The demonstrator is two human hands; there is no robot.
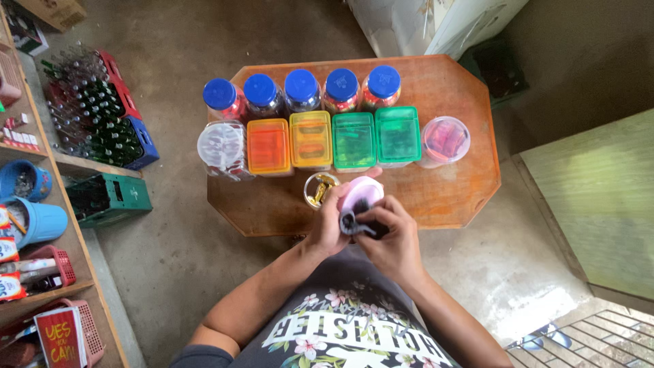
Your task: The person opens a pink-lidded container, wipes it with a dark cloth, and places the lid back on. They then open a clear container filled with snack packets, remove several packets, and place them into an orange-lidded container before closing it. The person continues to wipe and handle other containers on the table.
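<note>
Pink round plastic lid (pixel 363 191) sits in the left hand (pixel 329 228) grip; the right hand (pixel 395 242) pinches a dark crumpled cloth (pixel 355 219) against it, just beyond an open clear jar (pixel 320 189) on the wooden table (pixel 449 197).

Pink round lid (pixel 362 191) held tilted above tabletop's near edge; dark grey cloth (pixel 355 221) pressed against it; open jar (pixel 320 189) beside.

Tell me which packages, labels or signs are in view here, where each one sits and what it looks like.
Red card sign: bottom left, in a pink basket, rectangular with yellow lettering.
Snack packets: left shelf edge, small, red, white and orange.
Cardboard box: top left corner, brown, partly cut off.
Small boxes: upper left shelf, red and white.
Jars on the wooden table: no readable labels show from above.
</note>
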